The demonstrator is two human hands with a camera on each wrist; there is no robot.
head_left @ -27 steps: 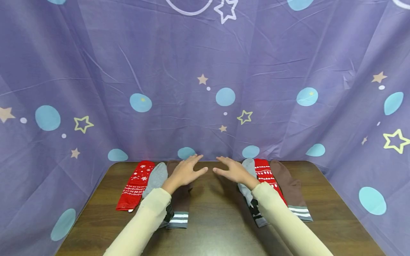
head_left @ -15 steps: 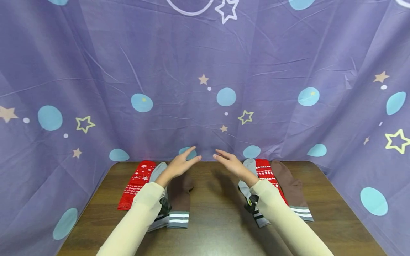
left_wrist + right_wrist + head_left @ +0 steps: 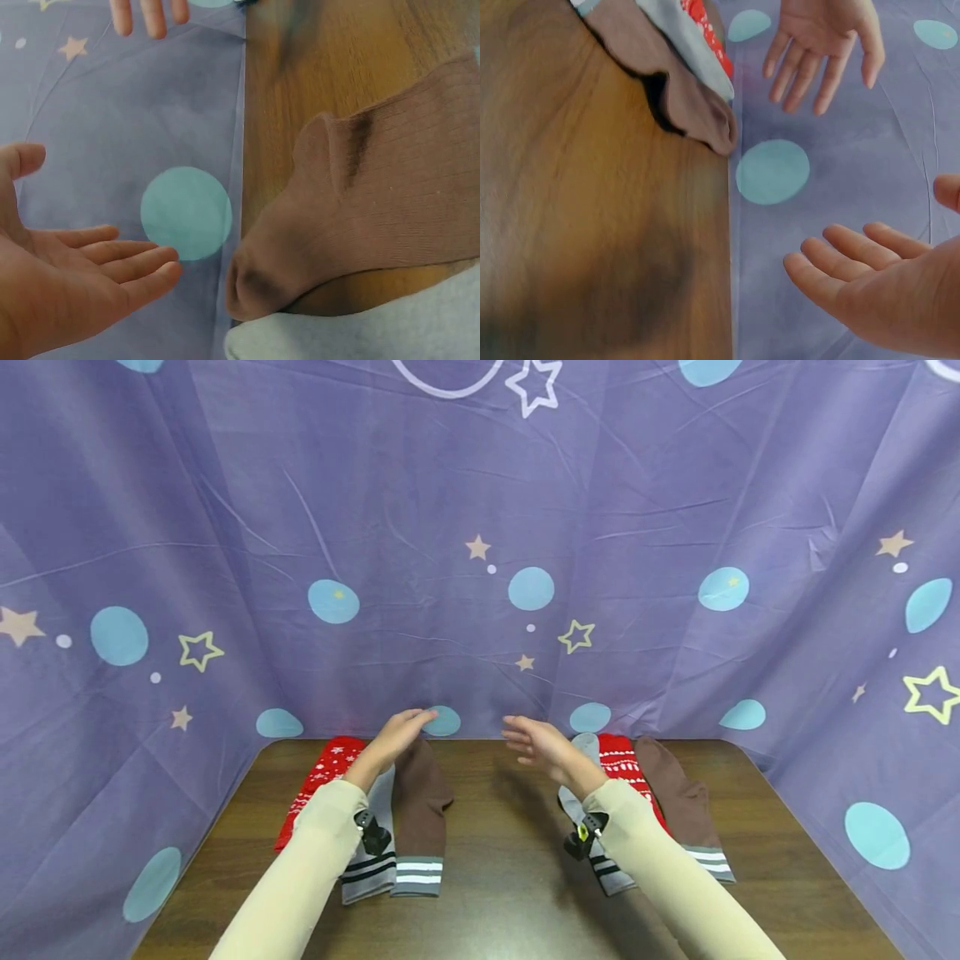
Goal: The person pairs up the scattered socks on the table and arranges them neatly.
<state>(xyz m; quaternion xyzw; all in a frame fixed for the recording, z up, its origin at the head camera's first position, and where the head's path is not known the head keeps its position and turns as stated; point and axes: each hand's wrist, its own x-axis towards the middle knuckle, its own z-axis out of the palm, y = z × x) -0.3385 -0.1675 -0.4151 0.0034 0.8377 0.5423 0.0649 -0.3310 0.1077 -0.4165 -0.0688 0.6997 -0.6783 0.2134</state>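
My left hand (image 3: pixel 395 737) hovers over the left group of socks, palm turned inward and fingers relaxed, holding nothing. Below it lie a red patterned sock (image 3: pixel 330 768), a grey sock (image 3: pixel 381 810) and a brown sock (image 3: pixel 422 793) with a striped cuff. In the left wrist view the brown sock (image 3: pixel 360 187) lies flat at the table edge. My right hand (image 3: pixel 546 747) hangs in the air left of the other group, fingers loosely bent and touching nothing. That group has a grey sock (image 3: pixel 587 745), a red sock (image 3: pixel 618 760) and a brown sock (image 3: pixel 675 789), partly hidden by my sleeve.
The socks lie on a brown wooden table (image 3: pixel 495 877). Behind and beside it hangs a purple curtain (image 3: pixel 420 652) with stars and blue dots. A small black device (image 3: pixel 372 833) sits at my left wrist, another black device (image 3: pixel 585 837) at my right.
My left hand has moved left, away from the right one, uncovering more of the left brown and grey socks. The right hand has shifted little, its fingers now bent more. The socks stay put.
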